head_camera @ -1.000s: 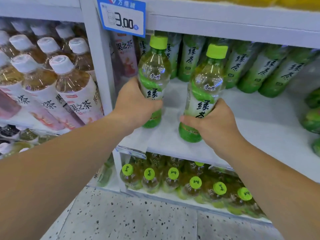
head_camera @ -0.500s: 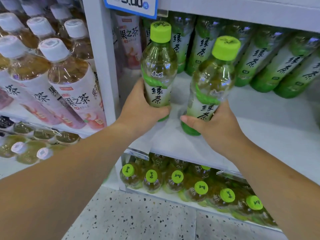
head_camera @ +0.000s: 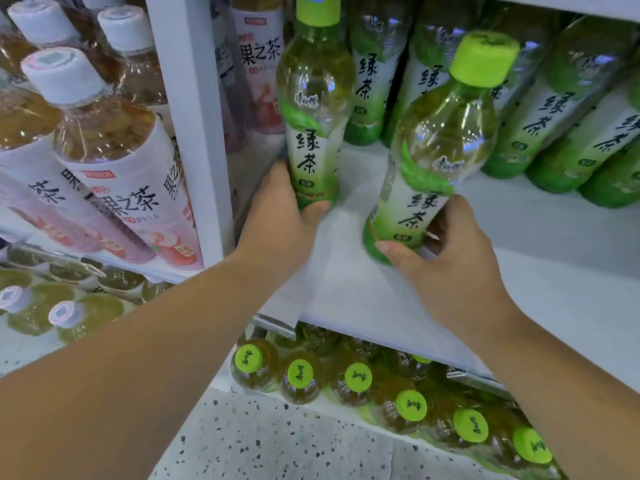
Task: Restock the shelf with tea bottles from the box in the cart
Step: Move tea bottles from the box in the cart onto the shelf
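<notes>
Two green tea bottles with lime caps are in my hands over the white shelf (head_camera: 540, 244). My left hand (head_camera: 280, 216) grips the base of the left bottle (head_camera: 313, 109), which stands upright near the shelf's left upright post. My right hand (head_camera: 446, 258) grips the lower part of the right bottle (head_camera: 440, 150), which tilts to the right above the shelf board. A row of the same green tea bottles (head_camera: 554, 109) stands at the back of the shelf. The box and the cart are out of view.
A white post (head_camera: 188, 126) separates this bay from pink-labelled fruit tea bottles (head_camera: 114, 161) on the left. More lime-capped bottles (head_camera: 356, 379) fill the shelf below. Speckled floor (head_camera: 270, 441) shows at the bottom. The shelf's right front part is bare.
Both hands have pushed the bottles deeper onto the shelf, towards the back row. The view has closed in and dropped, so the price tag is almost out of frame.
</notes>
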